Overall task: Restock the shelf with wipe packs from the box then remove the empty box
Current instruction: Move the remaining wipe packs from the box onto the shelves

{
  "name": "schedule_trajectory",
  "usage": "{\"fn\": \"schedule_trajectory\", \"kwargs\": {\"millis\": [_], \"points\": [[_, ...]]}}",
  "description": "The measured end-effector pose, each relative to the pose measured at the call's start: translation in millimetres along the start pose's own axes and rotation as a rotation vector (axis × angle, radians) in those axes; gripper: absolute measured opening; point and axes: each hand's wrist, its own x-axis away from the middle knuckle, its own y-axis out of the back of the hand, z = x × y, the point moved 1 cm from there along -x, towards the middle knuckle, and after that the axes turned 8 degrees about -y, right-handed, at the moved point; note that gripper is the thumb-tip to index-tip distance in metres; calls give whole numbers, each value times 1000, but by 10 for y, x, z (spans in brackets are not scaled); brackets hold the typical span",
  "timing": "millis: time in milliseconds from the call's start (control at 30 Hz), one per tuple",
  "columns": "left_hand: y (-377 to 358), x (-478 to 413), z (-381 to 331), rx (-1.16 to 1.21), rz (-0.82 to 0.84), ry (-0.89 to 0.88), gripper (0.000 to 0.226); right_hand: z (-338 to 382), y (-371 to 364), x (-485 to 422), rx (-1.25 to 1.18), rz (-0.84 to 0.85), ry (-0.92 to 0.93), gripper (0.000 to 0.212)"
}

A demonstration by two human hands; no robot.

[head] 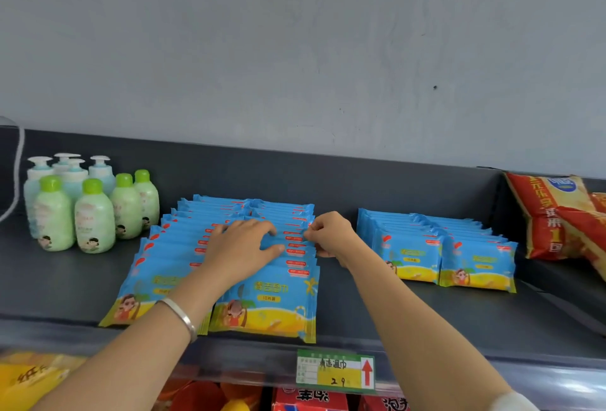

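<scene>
Our left hand (244, 242) lies flat, fingers spread, atop the blue wipe packs (262, 299) on the shelf (377, 319); at its 3 o'clock, our right hand (329, 235) pinches one pack's edge

Blue-and-yellow wipe packs (265, 302) at the shelf front carry the printed characters "清洁湿巾" above a small "10片装" label. A green price tag (335, 370) on the shelf edge (492, 350) repeats "清洁湿巾" by hand, with "2.9" and a red upward arrow. A red snack bag (544, 214) shows a large "1"; its other print is unclear.
</scene>
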Motion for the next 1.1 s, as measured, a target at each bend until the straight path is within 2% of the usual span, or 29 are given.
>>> {"fn": "schedule_trajectory", "kwargs": {"millis": [333,400,500,633,733,833,900,1000,1100], "points": [[16,-55,28,-8,-16,-18,25,-37,62,-68,48,-75,66,6],[36,-118,46,-12,-20,-14,30,-7,74,-92,54,-113,76,3],[35,-213,49,-17,48,3,46,28,35,-116,67,-69,34,5],[20,-295,68,-25,103,-7,47,43,-8,-121,51,-52,-16,10],[-5,-334,69,-12,109,-54,45,-38,8,-128,67,-114,2,11],[-9,-368,79,-37,95,-93,43,-162,30,-125,-37,-200,20,11],[-14,-395,109,-60,103,-105,44,-247,26,-147,-83,-251,-7,27],[-38,-435,158,-50,174,-89,45,-343,-80,-159,-128,-134,-90,39],[-66,-462,189,6,172,-94,40,-331,-202,-97,-206,14,-98,28]]}}
